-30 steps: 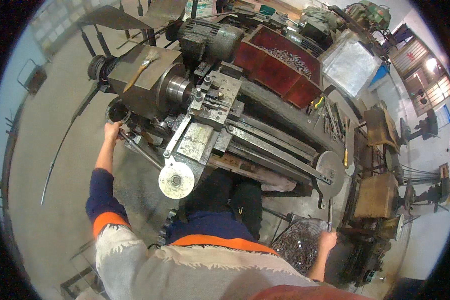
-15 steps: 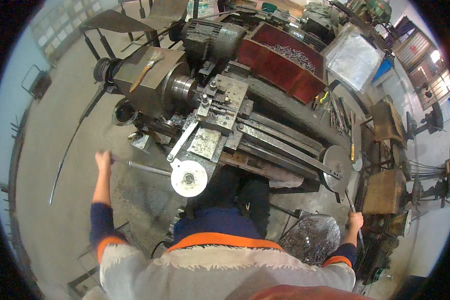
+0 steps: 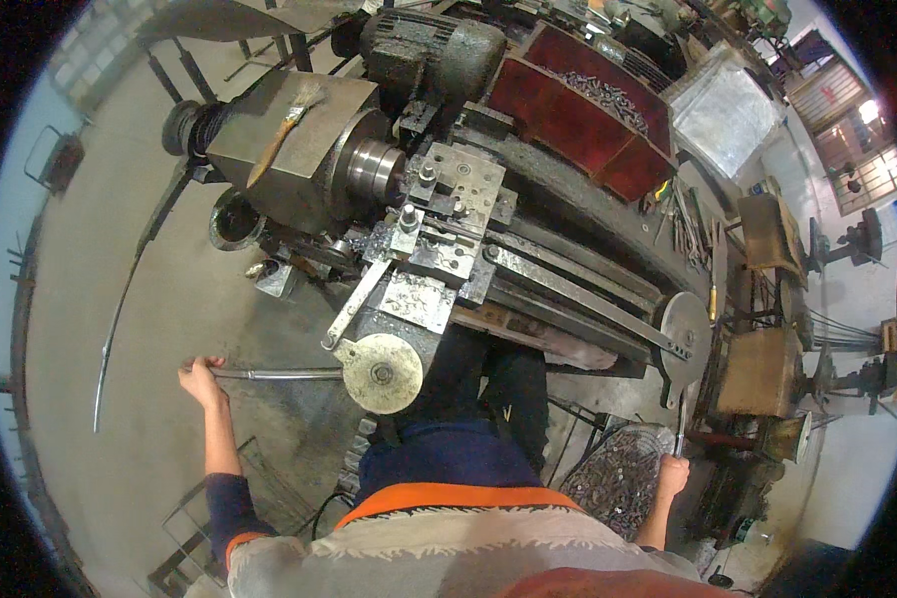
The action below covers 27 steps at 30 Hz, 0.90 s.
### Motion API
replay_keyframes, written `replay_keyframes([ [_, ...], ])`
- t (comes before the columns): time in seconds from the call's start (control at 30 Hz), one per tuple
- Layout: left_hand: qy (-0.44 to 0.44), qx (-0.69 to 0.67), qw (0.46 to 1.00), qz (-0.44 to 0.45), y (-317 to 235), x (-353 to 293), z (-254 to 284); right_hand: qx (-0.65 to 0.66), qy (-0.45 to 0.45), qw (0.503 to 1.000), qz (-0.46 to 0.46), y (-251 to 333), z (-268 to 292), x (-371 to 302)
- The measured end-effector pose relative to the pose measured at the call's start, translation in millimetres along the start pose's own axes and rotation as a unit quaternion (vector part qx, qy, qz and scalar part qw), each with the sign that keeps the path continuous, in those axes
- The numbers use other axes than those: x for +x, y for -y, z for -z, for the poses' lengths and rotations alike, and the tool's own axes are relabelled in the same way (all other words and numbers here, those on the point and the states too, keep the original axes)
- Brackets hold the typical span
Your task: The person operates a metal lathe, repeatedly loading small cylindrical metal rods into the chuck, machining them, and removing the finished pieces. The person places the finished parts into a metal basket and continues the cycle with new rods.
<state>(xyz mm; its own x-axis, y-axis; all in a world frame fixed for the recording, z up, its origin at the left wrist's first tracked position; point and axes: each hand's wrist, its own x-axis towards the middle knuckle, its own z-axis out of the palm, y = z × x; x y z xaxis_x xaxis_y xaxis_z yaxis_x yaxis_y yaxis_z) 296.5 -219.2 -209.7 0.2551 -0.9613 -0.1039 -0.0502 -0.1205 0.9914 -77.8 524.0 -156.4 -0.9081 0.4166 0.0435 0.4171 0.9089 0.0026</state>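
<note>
Left hand: fingers closed round the outer end of a steel lever, which extends right to the pale disc at the lathe's near left. Right hand: clasped about a second lever, below the grey disc at right. Far left, a paintbrush lies on the headstock.

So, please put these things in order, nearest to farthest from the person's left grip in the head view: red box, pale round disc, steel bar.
1. Steel bar: held in the left grip.
2. Pale round disc: to the right, at the bar's other end.
3. Red box: far to the upper right.
</note>
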Motion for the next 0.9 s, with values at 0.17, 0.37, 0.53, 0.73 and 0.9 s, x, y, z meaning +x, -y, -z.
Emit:
replay_keyframes([
  [0.17,0.008,-0.005,0.999,-0.034,1,7,-10,-0.007,0.012,0.999,-0.039,0,-5,-2],
  [0.37,-0.008,-0.003,0.999,-0.031,-6,4,-23,-0.013,0.029,0.998,-0.046,4,-2,-2],
  [0.53,0.031,0.023,0.999,-0.020,-7,4,-12,-0.015,0.012,0.999,-0.025,-1,-5,5],
  [0.73,0.038,0.070,0.997,-0.017,-22,-16,20,-0.082,-0.056,0.994,0.041,-44,-29,116],
  [0.9,0.103,0.255,0.961,0.039,-33,-15,51,-0.146,-0.040,0.986,0.068,-17,-3,168],
])
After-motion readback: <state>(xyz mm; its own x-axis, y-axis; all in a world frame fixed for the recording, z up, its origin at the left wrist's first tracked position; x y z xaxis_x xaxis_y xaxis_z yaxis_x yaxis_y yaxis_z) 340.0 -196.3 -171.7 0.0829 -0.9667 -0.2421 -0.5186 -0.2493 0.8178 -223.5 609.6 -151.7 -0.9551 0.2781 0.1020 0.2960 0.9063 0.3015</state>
